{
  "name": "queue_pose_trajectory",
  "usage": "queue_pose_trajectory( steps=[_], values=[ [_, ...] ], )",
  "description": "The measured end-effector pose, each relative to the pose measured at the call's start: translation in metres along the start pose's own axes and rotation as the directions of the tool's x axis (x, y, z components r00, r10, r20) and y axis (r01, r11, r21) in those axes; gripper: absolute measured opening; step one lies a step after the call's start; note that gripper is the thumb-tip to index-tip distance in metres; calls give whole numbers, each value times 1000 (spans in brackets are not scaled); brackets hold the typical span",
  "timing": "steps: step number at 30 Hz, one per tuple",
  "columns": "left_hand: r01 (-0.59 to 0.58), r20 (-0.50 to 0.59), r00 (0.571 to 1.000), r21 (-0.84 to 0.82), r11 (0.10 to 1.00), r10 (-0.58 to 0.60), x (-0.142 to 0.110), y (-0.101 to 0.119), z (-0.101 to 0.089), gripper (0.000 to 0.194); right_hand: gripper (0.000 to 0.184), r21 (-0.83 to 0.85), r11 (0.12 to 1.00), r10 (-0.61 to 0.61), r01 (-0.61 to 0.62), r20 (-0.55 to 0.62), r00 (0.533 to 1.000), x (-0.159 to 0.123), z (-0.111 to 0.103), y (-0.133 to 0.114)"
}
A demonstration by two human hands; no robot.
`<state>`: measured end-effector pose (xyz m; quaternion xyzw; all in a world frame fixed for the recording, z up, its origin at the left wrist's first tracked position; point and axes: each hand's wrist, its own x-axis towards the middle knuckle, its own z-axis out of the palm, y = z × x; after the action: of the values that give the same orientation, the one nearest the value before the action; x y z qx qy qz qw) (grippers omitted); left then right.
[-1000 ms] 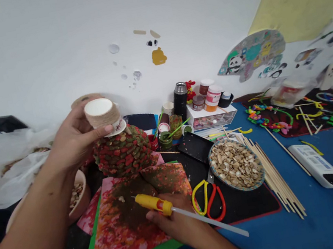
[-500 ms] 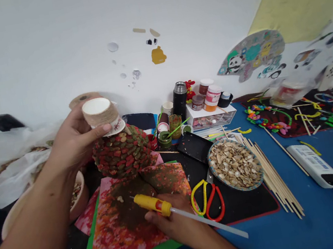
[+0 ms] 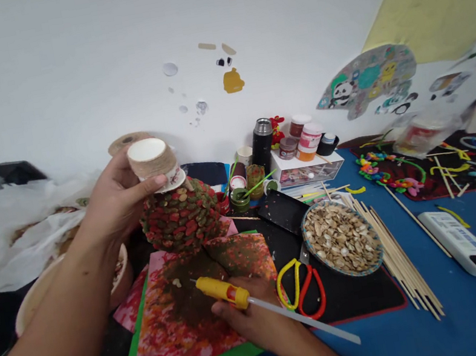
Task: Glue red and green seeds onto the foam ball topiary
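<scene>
My left hand (image 3: 122, 186) is closed around a white paper cup (image 3: 157, 170) partly wrapped in beige twine. The cup is held over a rounded body (image 3: 180, 216) covered in red and green painted pieces that look like shells; whether the two touch is hard to tell. In my right hand (image 3: 261, 309) is a yellow glue gun (image 3: 221, 291), its metal tip pointing left and a long pale glue stick (image 3: 304, 320) sticking out behind. Beneath it lies a paint-stained pink sheet (image 3: 168, 331) with a small pale bit on it.
Scissors (image 3: 299, 290) with yellow and red handles lie right of my right hand. Beyond are a basket of shells (image 3: 343, 239), wooden sticks (image 3: 403, 262), a black tray (image 3: 283, 212), paint jars (image 3: 239, 199) and a black flask (image 3: 262, 143). A pinkish bowl (image 3: 120, 278) stands left.
The whole view has shifted slightly. Both hands keep their grips on the cup and the glue gun, with no clear movement relative to the things around them.
</scene>
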<state>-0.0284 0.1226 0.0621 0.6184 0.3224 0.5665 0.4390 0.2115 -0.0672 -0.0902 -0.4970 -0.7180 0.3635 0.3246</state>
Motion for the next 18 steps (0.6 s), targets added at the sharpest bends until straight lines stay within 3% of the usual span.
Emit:
queue_pose_trajectory(
  steps=[18],
  values=[
    [-14,-36,999,-97,995,10,1,0,2,73,38,11,1000,3,-3,-18,1000,1,1,-1]
  ],
)
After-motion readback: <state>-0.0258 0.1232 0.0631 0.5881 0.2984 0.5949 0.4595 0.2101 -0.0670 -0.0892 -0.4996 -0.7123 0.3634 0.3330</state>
